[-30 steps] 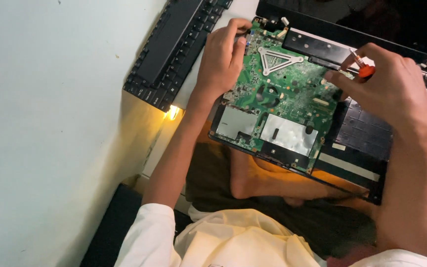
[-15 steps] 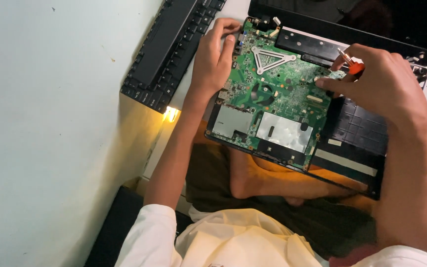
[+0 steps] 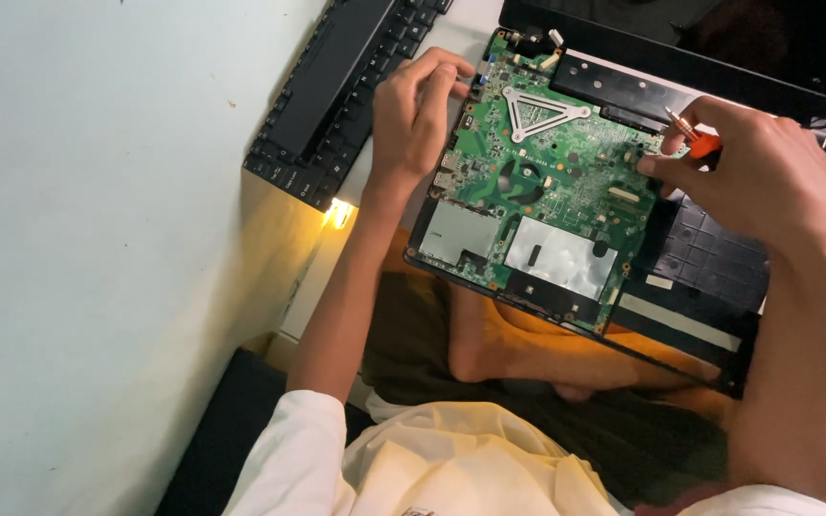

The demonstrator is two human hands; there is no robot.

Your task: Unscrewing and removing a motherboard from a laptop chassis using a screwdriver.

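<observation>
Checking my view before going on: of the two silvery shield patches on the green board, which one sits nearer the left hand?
The duller grey patch at the board's lower left corner, just below the left hand. The shinier foil patch lies further right.

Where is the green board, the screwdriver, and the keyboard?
green board (image 3: pixel 566 196), head view, on its green middle.
screwdriver (image 3: pixel 703 143), head view, on the orange handle in the right hand (image 3: pixel 767 182).
keyboard (image 3: pixel 336 91), head view, on its dark back.

circuit board: green laminate, slight sheen
bracket: bare matt metal, triangular
shield patch: silvery foil, reflective
laptop shell: black matt plastic
keyboard: black matt plastic
screwdriver: metal shaft, glossy orange plastic grip
</observation>
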